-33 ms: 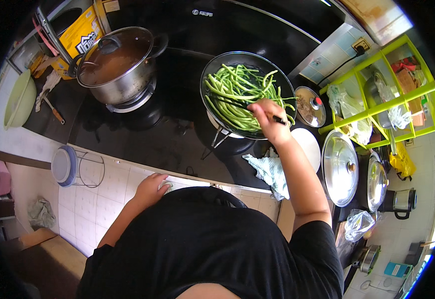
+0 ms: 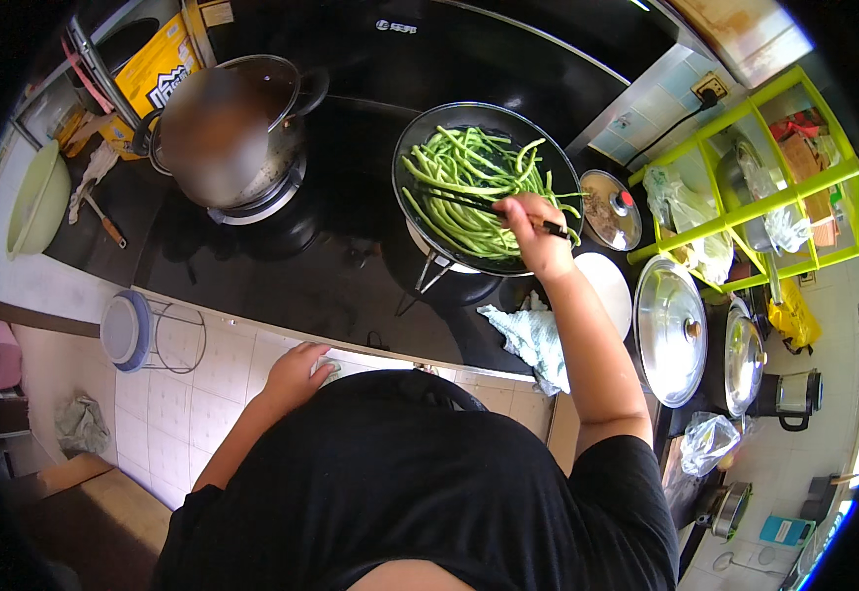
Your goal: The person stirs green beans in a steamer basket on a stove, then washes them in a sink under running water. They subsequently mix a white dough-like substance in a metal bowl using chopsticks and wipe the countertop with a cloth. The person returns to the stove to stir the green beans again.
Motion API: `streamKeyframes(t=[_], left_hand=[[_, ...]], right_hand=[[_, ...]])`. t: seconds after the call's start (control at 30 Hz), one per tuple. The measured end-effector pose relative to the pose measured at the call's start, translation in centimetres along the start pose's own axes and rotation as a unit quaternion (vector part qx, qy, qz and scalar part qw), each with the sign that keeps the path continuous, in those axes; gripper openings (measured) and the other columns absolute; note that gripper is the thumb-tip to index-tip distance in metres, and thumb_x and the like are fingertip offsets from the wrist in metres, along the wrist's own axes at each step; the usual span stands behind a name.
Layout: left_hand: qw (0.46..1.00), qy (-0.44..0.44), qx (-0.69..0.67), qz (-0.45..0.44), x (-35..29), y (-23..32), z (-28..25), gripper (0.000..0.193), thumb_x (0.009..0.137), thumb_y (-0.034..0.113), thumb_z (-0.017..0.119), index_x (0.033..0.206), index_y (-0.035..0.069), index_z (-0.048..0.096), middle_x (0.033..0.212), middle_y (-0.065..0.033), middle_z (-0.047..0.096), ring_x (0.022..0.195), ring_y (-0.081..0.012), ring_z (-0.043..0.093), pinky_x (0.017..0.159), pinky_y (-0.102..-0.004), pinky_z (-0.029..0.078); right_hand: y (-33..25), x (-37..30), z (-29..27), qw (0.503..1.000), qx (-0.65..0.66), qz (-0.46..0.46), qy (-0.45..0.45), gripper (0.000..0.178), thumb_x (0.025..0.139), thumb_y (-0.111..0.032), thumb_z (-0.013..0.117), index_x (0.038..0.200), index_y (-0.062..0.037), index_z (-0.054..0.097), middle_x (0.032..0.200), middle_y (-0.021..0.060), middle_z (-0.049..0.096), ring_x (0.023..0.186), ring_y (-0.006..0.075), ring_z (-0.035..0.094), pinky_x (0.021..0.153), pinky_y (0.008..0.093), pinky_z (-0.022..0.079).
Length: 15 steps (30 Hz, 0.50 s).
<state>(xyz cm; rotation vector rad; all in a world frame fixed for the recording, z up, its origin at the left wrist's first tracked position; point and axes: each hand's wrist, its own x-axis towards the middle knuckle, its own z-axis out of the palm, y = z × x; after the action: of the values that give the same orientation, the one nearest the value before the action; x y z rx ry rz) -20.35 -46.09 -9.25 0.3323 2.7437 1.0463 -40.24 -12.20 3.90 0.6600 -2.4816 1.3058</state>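
My right hand (image 2: 538, 236) is closed round a pair of dark chopsticks (image 2: 459, 200), held over the near right side of a black frying pan (image 2: 428, 128). The chopstick tips reach in among long green beans (image 2: 479, 167) heaped in the pan, which sits on the right burner. Low by the counter's front edge, my left hand (image 2: 297, 374) has its fingers curled beside my black shirt. Something small and pale shows at its fingertips, too little of it visible to name.
A steel pot (image 2: 277, 163), partly blurred, stands on the left burner. Right of the pan are a small glass lid (image 2: 611, 210), a cloth (image 2: 533, 340), a white plate (image 2: 604, 295), large lids (image 2: 671, 330) and a green rack (image 2: 784, 202). A pale green basin (image 2: 40, 202) leans far left.
My right hand and the chopsticks have shifted very slightly in the pan. My left hand stays in place.
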Motion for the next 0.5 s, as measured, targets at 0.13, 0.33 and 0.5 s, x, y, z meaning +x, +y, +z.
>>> streamKeyframes(t=[0.13, 0.33, 0.5], left_hand=[[1.000, -0.003, -0.005, -0.020, -0.8, -1.0, 0.4, 0.031, 0.080, 0.020, 0.062, 0.106, 0.003, 0.055, 0.103, -0.0146, 0.058, 0.095, -0.0316, 0.056, 0.079, -0.0363, 0.046], [0.999, -0.013, -0.002, -0.040, -2.1, -1.2, 1.5, 0.030, 0.080, 0.020, 0.061, 0.104, 0.003, 0.058, 0.100, -0.0138, 0.059, 0.091, -0.0315, 0.057, 0.077, -0.0376, 0.046], [1.000, 0.006, 0.004, -0.007, -0.7, -0.4, 0.8, 0.029, 0.080, 0.020, 0.061, 0.103, 0.002, 0.058, 0.099, -0.0141, 0.060, 0.091, -0.0318, 0.057, 0.076, -0.0371, 0.047]], right_hand=[[-1.8, -0.9, -2.6, 0.956, 0.160, 0.228, 0.094, 0.027, 0.090, -0.025, 0.053, 0.088, -0.0002, 0.063, 0.072, 0.0061, 0.063, 0.060, 0.0109, 0.057, 0.053, 0.0229, 0.045], [-0.9, -0.2, -7.4, 0.964, 0.074, 0.123, 0.225, 0.030, 0.092, -0.026, 0.049, 0.083, 0.0005, 0.060, 0.066, 0.0068, 0.061, 0.054, 0.0119, 0.056, 0.052, 0.0237, 0.045], [2.7, 0.4, -3.5, 0.954, -0.256, -0.064, 0.140, 0.012, 0.081, -0.013, 0.064, 0.077, -0.0024, 0.060, 0.067, 0.0147, 0.056, 0.057, 0.0277, 0.054, 0.052, 0.0324, 0.043]])
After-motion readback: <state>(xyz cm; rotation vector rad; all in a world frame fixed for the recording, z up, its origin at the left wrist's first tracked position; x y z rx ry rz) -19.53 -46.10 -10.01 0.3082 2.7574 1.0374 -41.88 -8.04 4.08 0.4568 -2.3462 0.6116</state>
